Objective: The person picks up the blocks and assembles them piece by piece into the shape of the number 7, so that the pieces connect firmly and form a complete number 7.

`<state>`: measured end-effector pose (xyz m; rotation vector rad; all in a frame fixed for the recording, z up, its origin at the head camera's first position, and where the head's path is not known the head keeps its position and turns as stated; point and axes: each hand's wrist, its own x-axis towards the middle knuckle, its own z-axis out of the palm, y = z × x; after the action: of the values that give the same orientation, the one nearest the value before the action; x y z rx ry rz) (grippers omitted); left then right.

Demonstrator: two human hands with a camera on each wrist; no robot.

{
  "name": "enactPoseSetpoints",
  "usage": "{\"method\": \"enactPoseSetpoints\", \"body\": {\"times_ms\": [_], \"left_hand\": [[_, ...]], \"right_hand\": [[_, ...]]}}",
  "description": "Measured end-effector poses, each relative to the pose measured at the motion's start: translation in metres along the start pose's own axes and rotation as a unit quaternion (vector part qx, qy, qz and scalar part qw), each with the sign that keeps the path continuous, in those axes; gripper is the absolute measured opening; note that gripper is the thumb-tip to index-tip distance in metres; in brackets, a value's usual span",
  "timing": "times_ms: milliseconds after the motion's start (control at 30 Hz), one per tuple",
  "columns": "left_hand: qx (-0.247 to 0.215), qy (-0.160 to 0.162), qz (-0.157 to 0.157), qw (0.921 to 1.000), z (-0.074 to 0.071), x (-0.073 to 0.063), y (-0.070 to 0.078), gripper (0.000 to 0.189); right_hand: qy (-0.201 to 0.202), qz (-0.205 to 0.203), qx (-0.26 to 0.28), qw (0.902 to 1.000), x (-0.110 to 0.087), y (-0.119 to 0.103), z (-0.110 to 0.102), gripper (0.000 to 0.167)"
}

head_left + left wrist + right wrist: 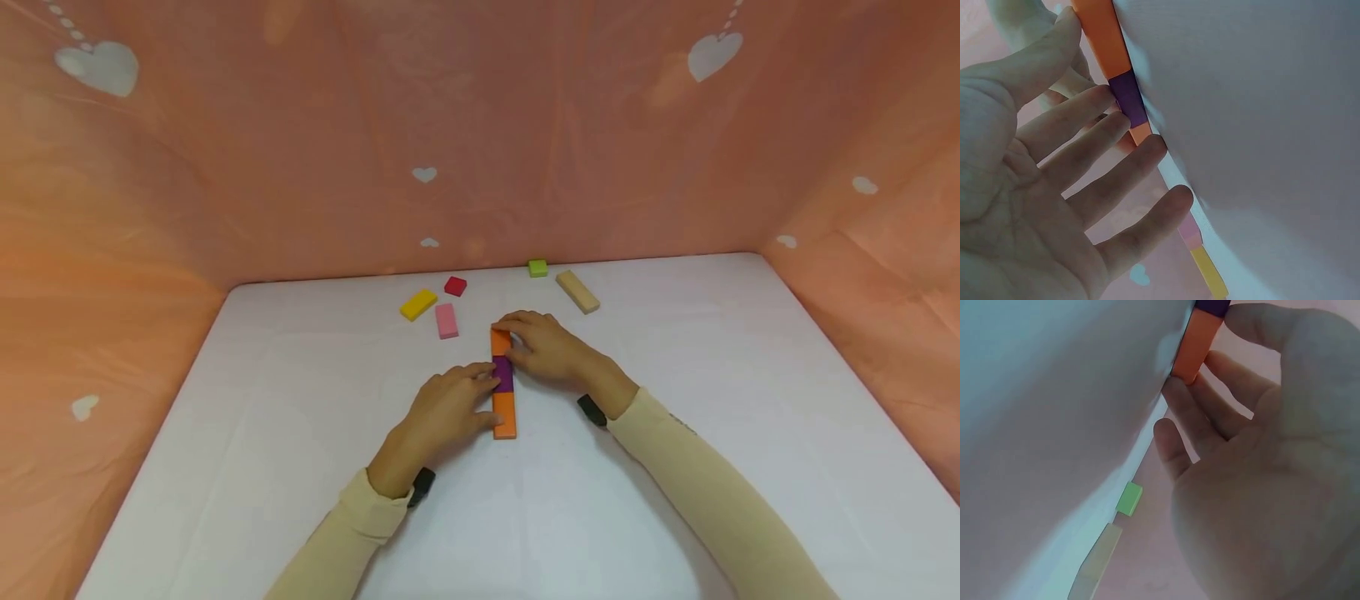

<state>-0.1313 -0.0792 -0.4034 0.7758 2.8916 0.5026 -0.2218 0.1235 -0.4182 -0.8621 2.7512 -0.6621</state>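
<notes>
On the white table, a far orange block (500,343), a purple block (504,377) and a near orange block (506,417) lie end to end in a straight row. My left hand (444,410) is at the row's left side with fingers spread and fairly straight. Its fingertips touch the purple block, and its thumb reaches the near orange block. My right hand (551,350) bends its fingers around the far end of the far orange block. Its thumb lies along the row's right side, near the joint with the purple block.
Beyond the row, to the left, lie a pink block (446,321), a yellow block (418,305) and a small red block (455,286). A small green block (537,268) and a plain wooden block (577,292) lie to the right, near a hanging orange cloth (480,125).
</notes>
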Motion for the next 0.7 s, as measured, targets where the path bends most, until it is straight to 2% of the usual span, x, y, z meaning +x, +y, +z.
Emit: {"method": "enactPoseSetpoints", "body": {"times_ms": [300,533,700], "left_hand": [[0.001,-0.004,-0.002,1.0000,-0.001,0.001,-0.002,0.058],[-0.022,-0.026,-0.019,0.9992,-0.008,-0.002,-0.008,0.058],[-0.023,-0.046,-0.011,0.9986,-0.013,-0.003,-0.011,0.057]], "right_hand": [[0.001,0.002,-0.009,1.0000,0.002,-0.002,-0.001,0.048],[0.010,-0.010,-0.018,0.9997,0.002,-0.005,-0.002,0.046],[0.008,-0.005,-0.036,0.9993,0.000,-0.007,-0.001,0.046]]}}
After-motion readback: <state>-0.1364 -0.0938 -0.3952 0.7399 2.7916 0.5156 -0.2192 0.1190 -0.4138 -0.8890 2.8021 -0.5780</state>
